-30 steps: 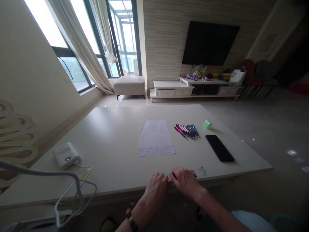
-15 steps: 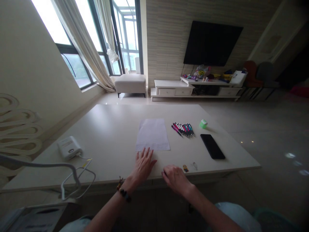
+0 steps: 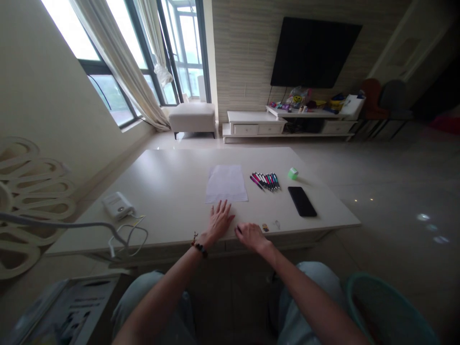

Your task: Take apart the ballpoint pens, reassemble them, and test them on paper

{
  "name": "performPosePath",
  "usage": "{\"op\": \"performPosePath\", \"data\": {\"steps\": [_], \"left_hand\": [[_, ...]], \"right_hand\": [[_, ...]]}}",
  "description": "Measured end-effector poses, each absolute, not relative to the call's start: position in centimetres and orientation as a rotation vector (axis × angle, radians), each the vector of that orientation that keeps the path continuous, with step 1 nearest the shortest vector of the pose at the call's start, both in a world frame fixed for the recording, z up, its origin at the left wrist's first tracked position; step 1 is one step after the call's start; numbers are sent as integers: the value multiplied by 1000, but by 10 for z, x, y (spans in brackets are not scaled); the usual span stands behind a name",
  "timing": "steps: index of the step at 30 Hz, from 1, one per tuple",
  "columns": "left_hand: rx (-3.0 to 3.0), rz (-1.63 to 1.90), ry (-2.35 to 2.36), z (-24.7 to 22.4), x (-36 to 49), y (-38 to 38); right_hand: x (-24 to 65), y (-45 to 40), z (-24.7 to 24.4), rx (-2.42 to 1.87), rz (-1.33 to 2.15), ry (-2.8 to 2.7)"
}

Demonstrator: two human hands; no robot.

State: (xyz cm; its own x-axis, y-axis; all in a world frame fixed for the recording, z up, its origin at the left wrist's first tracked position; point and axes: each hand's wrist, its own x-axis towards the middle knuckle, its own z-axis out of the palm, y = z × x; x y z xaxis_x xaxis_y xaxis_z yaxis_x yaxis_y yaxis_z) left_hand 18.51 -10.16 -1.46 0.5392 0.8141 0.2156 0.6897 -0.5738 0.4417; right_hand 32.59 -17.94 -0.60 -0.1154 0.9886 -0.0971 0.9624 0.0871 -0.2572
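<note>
White sheet of paper (image 3: 226, 184) lies flat on the pale desk (image 3: 165, 191), left of centre and squared roughly to the near edge. The person's left hand (image 3: 219, 221) rests palm down just below it, fingers spread. Its grip is open, and the fingertips (image 3: 225, 205) reach the sheet's lower edge, though from this angle they may only sit right beside it. A dark beaded bracelet (image 3: 199, 248) circles that wrist.

The right hand (image 3: 251, 236) is just beside the left, nearer the desk's front edge. Its fingers curl loosely, the grip open, with nothing visible in it. Closest to it are a tiny colourful tag (image 3: 265, 227) and a small clear trinket (image 3: 277, 224), too small to identify.

Beyond them, a tight row of pink and teal ballpoint pens (image 3: 265, 181) lies right of the sheet. A black smartphone (image 3: 302, 201) sits further right, below a small green cube (image 3: 293, 173). Well to the left stands a white plastic box (image 3: 118, 206) with a white cable (image 3: 132, 235) trailing over the desk's edge.
</note>
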Motion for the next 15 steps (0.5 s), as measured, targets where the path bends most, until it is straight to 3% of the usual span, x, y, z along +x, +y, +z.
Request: {"op": "performPosePath", "data": {"steps": [9,15], "left_hand": [[2497,676,1009,-7,173,-156],[2540,527,828,-3,169,-181]], "right_hand": [[333,-177,-15,-1961,412,-2203],[357,-156,-13,-1971,353,-1980]]}}
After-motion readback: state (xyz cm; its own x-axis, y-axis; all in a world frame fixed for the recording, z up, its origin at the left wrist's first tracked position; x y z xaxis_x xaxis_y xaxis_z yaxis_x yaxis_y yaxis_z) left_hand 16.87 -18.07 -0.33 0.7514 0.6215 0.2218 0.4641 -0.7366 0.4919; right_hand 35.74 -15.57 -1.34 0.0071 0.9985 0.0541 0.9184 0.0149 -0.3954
